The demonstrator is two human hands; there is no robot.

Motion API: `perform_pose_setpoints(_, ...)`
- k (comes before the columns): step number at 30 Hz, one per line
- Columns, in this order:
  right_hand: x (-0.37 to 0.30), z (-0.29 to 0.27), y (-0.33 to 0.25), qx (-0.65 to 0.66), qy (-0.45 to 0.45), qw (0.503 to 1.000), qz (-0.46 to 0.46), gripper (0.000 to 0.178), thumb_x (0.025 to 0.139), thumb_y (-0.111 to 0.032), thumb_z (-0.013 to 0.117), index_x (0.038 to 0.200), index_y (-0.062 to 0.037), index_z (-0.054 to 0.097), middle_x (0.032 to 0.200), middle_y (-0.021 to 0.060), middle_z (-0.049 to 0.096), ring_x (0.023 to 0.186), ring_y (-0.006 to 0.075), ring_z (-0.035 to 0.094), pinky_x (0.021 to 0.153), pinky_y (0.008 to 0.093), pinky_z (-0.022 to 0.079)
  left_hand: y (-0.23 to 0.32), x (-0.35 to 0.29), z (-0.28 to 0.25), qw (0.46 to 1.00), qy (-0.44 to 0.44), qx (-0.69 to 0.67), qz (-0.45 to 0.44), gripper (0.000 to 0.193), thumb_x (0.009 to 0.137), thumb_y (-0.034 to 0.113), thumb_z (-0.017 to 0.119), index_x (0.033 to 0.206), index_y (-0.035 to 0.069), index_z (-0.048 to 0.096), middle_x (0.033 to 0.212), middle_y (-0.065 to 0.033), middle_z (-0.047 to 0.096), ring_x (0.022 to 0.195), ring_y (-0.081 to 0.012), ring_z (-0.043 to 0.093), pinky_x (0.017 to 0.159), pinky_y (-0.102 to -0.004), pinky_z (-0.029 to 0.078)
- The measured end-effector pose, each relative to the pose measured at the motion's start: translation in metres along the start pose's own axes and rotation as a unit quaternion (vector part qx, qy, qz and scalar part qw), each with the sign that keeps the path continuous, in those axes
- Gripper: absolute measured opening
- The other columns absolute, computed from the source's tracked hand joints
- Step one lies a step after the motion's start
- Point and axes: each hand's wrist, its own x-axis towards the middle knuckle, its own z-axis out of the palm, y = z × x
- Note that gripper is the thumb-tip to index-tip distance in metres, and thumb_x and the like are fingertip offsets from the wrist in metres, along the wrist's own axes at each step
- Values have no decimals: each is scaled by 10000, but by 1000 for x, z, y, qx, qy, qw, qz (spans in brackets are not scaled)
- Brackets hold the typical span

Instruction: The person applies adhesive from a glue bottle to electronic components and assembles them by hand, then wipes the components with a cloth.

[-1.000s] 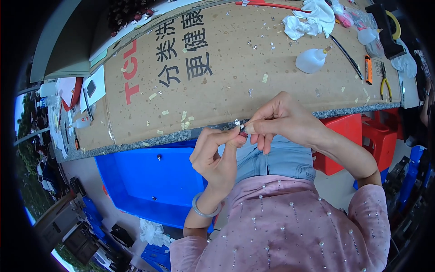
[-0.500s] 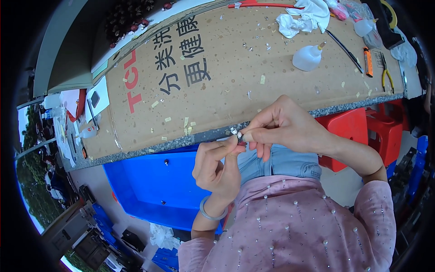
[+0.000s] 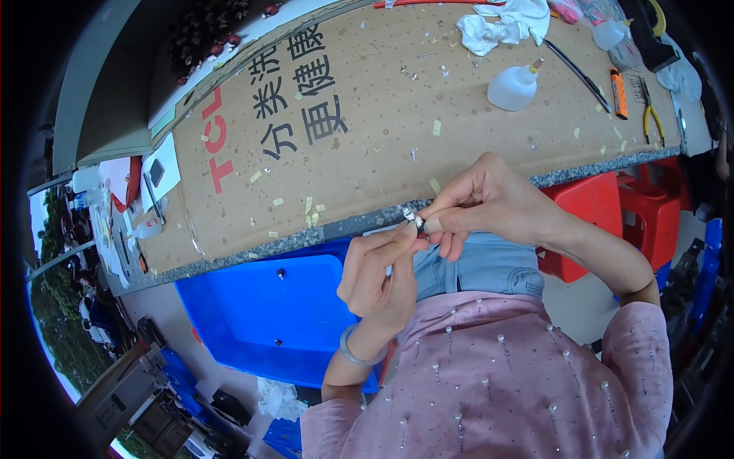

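Observation:
Between both hands, just past the front edge of the cardboard-covered bench (image 3: 367, 168), is a small white and dark piece (image 3: 411, 216), too small to name. My left hand (image 3: 380, 274) pinches it from the left with thumb and forefinger, the other fingers curled in. My right hand (image 3: 482, 208) grips it from the right between thumb and forefinger. The fingertips of the two hands almost meet and hide much of the piece. Below my left hand is a blue plastic bin (image 3: 252, 321), with two small dark and shiny pieces (image 3: 280, 273) in it.
A white squeeze bottle (image 3: 512, 89), a white cloth (image 3: 505, 27), a black pen-like tool (image 3: 577, 74), an orange box (image 3: 618, 93) and yellow-handled pliers (image 3: 651, 122) lie on the right of the bench. Paper scraps dot the cardboard. Red stools (image 3: 585, 222) stand at right.
Both hands have shifted slightly to the right, with the small piece still pinched between them. The piece appears tilted a little differently. The whole view has also shifted slightly.

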Motion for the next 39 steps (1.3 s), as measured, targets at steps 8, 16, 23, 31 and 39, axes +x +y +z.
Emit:
perform_pose_setpoints(8, 2, -1, -1, 0, -5, 1000, 10, 178, 858, -55, 591, 963, 77, 647, 774, 154, 663, 630, 180, 662, 570, 253, 541, -2, 0, 0, 1000, 4, -9, -18, 194, 678, -148, 685, 819, -19, 651, 772, -103, 617, 649, -129, 585, 525, -201, 451)
perform_pose_setpoints(16, 5, -2, -1, 21, 5, 999, 50, 180, 842, -65, 600, 932, 82, 652, 751, 151, 657, 612, 178, 654, 571, 252, 546, -1, 0, -1, 996, -7, -33, -86, 170, 665, -94, 720, 811, -32, 659, 766, -113, 630, 663, -164, 609, 566, -234, 466)
perform_pose_setpoints(23, 6, -2, -6, -12, 3, 998, 57, 168, 850, -71, 598, 908, 75, 659, 745, 138, 657, 608, 172, 653, 561, 245, 539, -4, 6, -8, 994, -28, -36, -96, 182, 654, -78, 737, 809, -9, 672, 759, -98, 624, 651, -146, 594, 541, -220, 446)
perform_pose_setpoints(31, 8, -5, -9, -30, -49, 998, 18, 170, 850, -61, 601, 933, 76, 657, 737, 122, 646, 606, 165, 647, 537, 252, 531, -23, 19, -9, 974, -66, -199, -89, 230, 614, -37, 782, 812, 8, 673, 919, -127, 632, 832, -172, 599, 728, -282, 481)
perform_pose_setpoints(39, 14, -14, -11, -40, -94, 994, 44, 176, 843, -72, 614, 920, 81, 658, 726, 118, 643, 599, 165, 642, 523, 256, 528, -18, 26, -15, 930, -161, -256, -212, 313, 636, -45, 764, 930, -26, 657, 945, -122, 638, 796, -141, 614, 692, -241, 505)
